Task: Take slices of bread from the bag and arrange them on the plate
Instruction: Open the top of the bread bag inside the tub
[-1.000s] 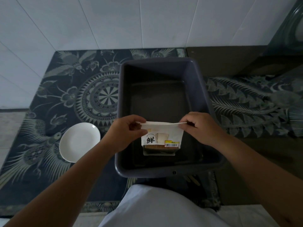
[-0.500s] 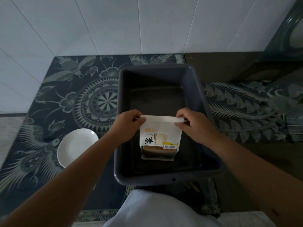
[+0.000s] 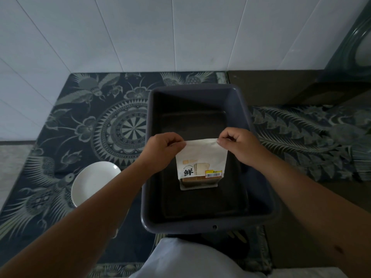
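A white bread bag (image 3: pixel 201 157) with a black character and a yellow barcode label stands upright inside a dark grey tub (image 3: pixel 261 215). Brown bread slices (image 3: pixel 198 180) show through its clear lower part. My left hand (image 3: pixel 160 149) pinches the bag's top left corner and my right hand (image 3: pixel 239 146) pinches the top right corner, holding the flat top edge stretched between them. A round white plate (image 3: pixel 91 182) lies on the patterned cloth to the left of the tub, partly hidden by my left forearm.
The tub sits on a dark cloth (image 3: pixel 84 121) printed with birds and a mandala. White tiled wall (image 3: pixel 160 33) runs along the back. A dark bare counter (image 3: pixel 281 89) lies to the right, with a dark rounded object (image 3: pixel 359 43) at the far right corner.
Both hands have lifted the bag's top edge higher and away from me, so the bag stands taller. The fold at the top has been drawn out flat.
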`<action>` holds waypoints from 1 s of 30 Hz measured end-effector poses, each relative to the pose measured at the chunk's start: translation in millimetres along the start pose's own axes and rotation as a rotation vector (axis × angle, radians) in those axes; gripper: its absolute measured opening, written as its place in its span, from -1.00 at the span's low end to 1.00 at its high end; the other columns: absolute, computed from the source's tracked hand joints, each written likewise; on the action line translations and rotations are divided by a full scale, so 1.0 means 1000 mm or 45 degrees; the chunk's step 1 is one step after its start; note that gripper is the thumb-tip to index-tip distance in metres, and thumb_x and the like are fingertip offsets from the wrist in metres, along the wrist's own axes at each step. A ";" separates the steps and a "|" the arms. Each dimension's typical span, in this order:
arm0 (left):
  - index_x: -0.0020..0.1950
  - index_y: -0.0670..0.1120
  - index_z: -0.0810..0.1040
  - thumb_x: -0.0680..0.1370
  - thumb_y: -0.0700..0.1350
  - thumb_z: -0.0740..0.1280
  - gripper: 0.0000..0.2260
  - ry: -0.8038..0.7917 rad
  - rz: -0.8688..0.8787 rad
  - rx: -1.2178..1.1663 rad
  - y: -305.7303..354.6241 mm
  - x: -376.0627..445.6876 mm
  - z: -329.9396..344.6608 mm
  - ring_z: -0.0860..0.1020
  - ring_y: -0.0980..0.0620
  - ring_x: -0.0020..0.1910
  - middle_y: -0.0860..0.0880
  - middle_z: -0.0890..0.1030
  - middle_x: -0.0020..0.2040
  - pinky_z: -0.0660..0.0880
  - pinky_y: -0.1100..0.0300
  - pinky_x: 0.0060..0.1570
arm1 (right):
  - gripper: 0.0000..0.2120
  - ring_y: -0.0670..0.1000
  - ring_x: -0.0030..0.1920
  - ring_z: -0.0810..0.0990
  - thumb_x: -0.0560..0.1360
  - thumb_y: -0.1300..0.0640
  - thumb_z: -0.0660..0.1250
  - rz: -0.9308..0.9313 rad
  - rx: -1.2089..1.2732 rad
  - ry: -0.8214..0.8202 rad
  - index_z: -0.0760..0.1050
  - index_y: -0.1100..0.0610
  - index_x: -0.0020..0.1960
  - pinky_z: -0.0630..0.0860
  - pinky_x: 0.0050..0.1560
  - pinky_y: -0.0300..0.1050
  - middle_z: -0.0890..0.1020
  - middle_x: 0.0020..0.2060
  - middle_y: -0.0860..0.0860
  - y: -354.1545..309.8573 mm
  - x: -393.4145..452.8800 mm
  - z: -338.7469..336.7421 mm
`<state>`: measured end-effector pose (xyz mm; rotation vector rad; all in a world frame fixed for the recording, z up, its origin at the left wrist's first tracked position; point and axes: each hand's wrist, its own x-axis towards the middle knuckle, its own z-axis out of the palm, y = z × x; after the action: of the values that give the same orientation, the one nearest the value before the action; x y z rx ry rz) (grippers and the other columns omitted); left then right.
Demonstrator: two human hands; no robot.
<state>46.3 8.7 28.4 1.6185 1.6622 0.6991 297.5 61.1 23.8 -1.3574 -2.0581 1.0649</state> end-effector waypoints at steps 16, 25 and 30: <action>-0.16 0.13 0.54 0.52 -0.05 0.29 -0.90 -0.328 -0.103 0.360 0.033 0.005 0.010 0.59 0.11 -0.20 0.08 0.61 -0.20 0.50 0.23 -0.29 | -0.62 -0.20 -0.13 0.54 0.42 0.06 0.44 0.019 -0.418 -0.187 0.40 -0.12 0.17 0.39 -0.20 -0.30 0.55 -0.08 -0.18 -0.027 -0.015 0.008; -0.12 0.07 0.60 0.58 0.06 0.28 -0.84 -0.263 -0.093 0.382 0.030 0.005 0.010 0.61 0.08 -0.21 0.04 0.64 -0.22 0.61 0.00 -0.12 | -0.79 0.12 0.21 0.44 0.39 0.07 0.48 -0.423 -0.917 0.178 0.64 0.06 0.01 0.41 0.12 0.10 0.55 0.19 0.08 -0.018 -0.039 0.024; -0.12 0.05 0.61 0.58 0.04 0.29 -0.84 -0.187 -0.071 0.367 0.028 0.004 0.010 0.60 0.09 -0.22 0.05 0.63 -0.22 0.60 0.07 -0.16 | -0.92 0.16 0.22 0.45 0.44 0.13 0.42 -0.507 -0.940 0.179 0.67 0.08 -0.10 0.38 0.12 0.11 0.57 0.17 0.09 -0.016 -0.043 0.027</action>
<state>71.7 13.5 44.1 1.7667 1.7525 0.3134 287.1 8.8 22.4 -1.1790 -2.5726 0.0204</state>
